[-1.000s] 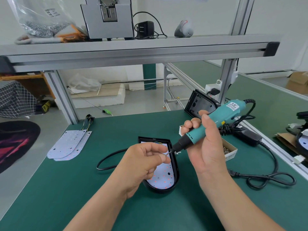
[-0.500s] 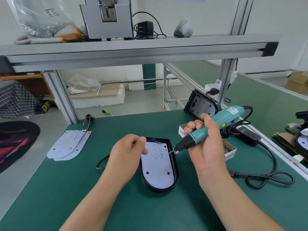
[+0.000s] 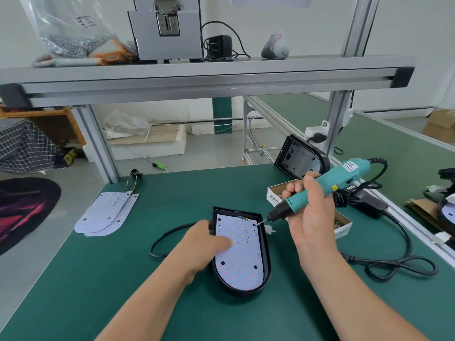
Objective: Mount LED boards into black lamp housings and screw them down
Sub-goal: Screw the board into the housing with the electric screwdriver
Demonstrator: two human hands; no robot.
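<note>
**Right hand.** Your right hand [image 3: 310, 217] has its grip clamped on the screwdriver [image 3: 330, 182], with the fingers curled round the teal barrel. The tool slants down to your left. Its bit tip meets the far right corner of the LED board [image 3: 240, 257]. The tip is too small to show whether a screw sits on it.

**Left hand.** Your left hand [image 3: 204, 244] has its grip apart and holds nothing. The fingers lie straight across the left rim of the housing [image 3: 268, 260]. One fingertip [image 3: 228, 242] presses on the board's left half.

**Work piece.** The housing lies flat on the green surface [image 3: 147, 291] between your forearms, rounded end toward you. The board is seated inside it. A black cable [image 3: 163, 238] loops out on the left of the housing. A small white connector [image 3: 270, 228] lies just beside the right rim, near the bit.

**Hidden or unclear.**
- Your left hand covers much of the housing's left rim and the point where the cable meets it. The left thumb is hard to make out.
- Your right hand hides the middle of the screw box [image 3: 343, 221], and the box's label is cut off.
- A second housing [image 3: 301, 156] stands tilted at the far right of the surface. Its near edge is masked by the screwdriver and your knuckles.

**Elsewhere on the surface.**
- Spare boards [image 3: 105, 212] lie stacked at the far left, well apart from the work, with wires at their far end.
- The screwdriver's cord [image 3: 403, 263] loops across the surface on your right.
</note>
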